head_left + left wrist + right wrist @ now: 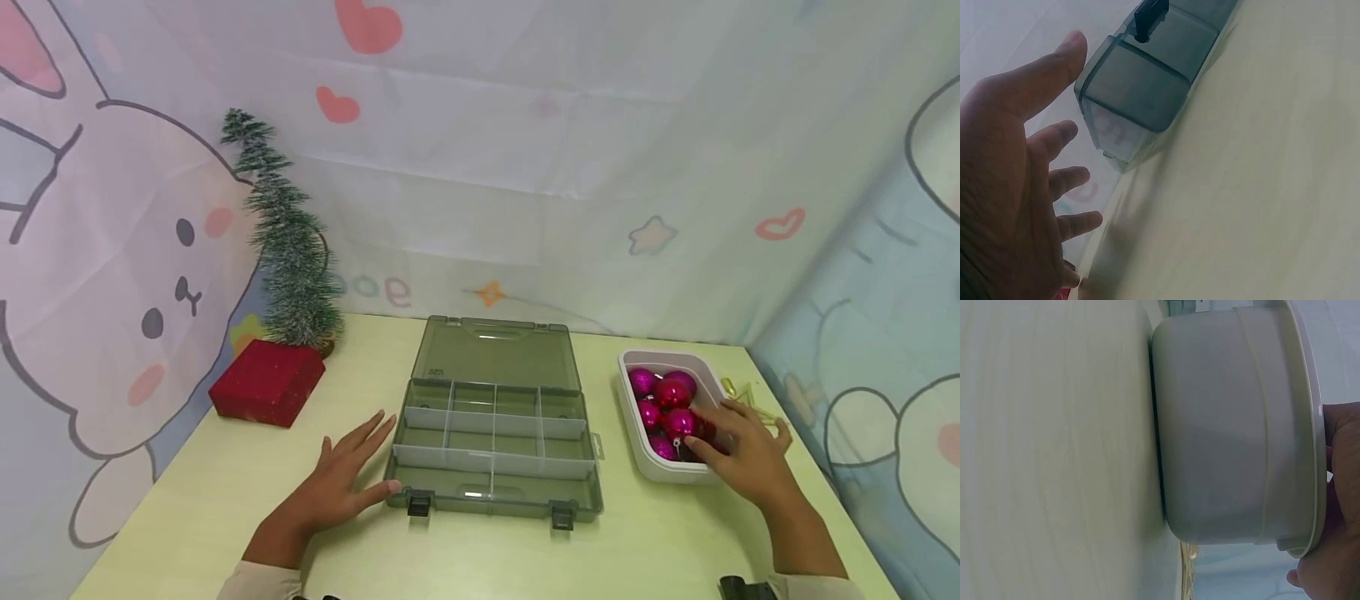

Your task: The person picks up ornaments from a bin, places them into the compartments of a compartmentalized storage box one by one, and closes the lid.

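Note:
A green translucent compartment box (491, 500) lies on the table with its lid (497, 357) folded back; its white-divided compartments look empty. My left hand (341, 483) is spread at its left front corner, thumb tip right at the edge. In the left wrist view the thumb and fingers (1060, 134) stand beside the box's end wall. My right hand (742, 450) reaches over the right rim of a white tub (632, 429) of red and purple Christmas baubles (678, 421). Thumb and index finger straddle a red bauble (706, 430); I cannot tell whether they pinch it.
At the back left stands a small frosted Christmas tree (292, 258), with a red box (268, 383) before it. Gold star-shaped ornaments (746, 398) lie behind my right hand, by the tub. A printed cloth backdrop (480, 167) hangs behind the table.

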`<state>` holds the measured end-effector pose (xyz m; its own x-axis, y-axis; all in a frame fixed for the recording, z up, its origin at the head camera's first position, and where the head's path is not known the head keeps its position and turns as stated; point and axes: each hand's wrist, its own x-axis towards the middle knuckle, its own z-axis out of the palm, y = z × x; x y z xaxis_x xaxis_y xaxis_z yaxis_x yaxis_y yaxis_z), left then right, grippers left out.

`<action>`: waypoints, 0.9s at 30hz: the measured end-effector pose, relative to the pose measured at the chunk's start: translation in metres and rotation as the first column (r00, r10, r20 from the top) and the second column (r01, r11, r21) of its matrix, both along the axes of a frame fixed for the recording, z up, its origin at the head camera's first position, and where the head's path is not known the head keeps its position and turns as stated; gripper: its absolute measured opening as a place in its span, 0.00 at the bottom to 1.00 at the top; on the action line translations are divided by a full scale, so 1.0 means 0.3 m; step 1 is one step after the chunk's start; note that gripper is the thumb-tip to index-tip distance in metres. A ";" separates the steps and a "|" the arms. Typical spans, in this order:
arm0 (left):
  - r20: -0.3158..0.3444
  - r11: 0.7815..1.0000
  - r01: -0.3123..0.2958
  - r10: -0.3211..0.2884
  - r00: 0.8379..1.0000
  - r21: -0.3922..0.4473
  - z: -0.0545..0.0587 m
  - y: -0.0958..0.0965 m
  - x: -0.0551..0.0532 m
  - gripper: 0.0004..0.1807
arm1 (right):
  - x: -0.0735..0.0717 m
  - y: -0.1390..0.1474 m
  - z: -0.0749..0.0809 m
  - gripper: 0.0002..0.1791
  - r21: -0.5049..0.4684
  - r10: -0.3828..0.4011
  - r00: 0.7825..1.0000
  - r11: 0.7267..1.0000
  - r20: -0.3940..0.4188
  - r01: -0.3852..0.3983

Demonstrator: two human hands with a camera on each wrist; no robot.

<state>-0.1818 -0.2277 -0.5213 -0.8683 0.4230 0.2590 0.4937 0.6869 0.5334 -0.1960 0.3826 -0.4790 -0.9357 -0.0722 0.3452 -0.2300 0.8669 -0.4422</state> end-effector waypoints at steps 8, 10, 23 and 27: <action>0.065 1.000 0.013 -0.014 0.998 0.025 -0.002 -0.001 0.004 0.49 | 0.001 0.000 -0.016 0.28 -0.005 -0.007 0.999 1.000 -0.034 0.007; 0.070 1.000 0.011 -0.013 0.997 0.027 -0.003 -0.001 0.004 0.48 | -0.001 -0.001 -0.018 0.28 -0.006 -0.007 0.999 1.000 -0.044 0.007; 0.107 0.999 0.005 -0.009 0.994 0.036 0.008 0.003 0.008 0.47 | 0.012 -0.020 0.033 0.23 -0.007 0.008 0.993 1.000 -0.114 -0.009; 0.114 0.999 0.005 -0.010 0.993 0.039 0.010 0.003 0.009 0.47 | 0.006 -0.025 0.051 0.24 -0.015 0.030 0.986 0.999 -0.165 -0.033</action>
